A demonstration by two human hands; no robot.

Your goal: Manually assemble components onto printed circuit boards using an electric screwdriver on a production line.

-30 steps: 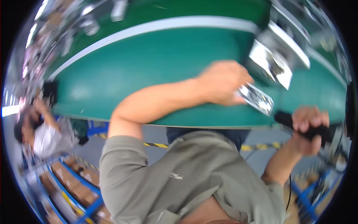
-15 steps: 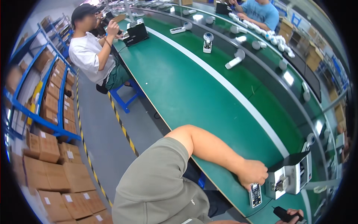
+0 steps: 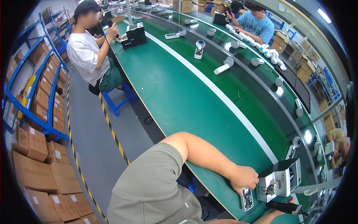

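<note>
My left hand [image 3: 244, 177] is closed at the upper end of a white device with an exposed circuit board [image 3: 247, 199], which rests near the bench edge. My right hand [image 3: 289, 202], partly hidden, is wrapped round a black electric screwdriver [image 3: 282, 207] with a cord at its right end. The screwdriver lies sideways, its left end near the device but apart from it. Just beyond both hands stands a white and black screw feeder [image 3: 267, 183] with a metal pickup at its front.
A green bench [image 3: 194, 112] runs alongside a curved conveyor [image 3: 257, 123] carrying several white cameras [image 3: 223, 68]. One camera [image 3: 293, 146] stands behind the feeder. A co-worker [image 3: 87, 48] sits at the far left, another [image 3: 255, 24] across the belt. Cartons [image 3: 37, 179] and blue shelving [image 3: 26, 108] line the left.
My right hand and the screwdriver have moved up toward the feeder, and more of my right forearm shows. My left hand keeps its hold on the device. The view has shifted slightly.
</note>
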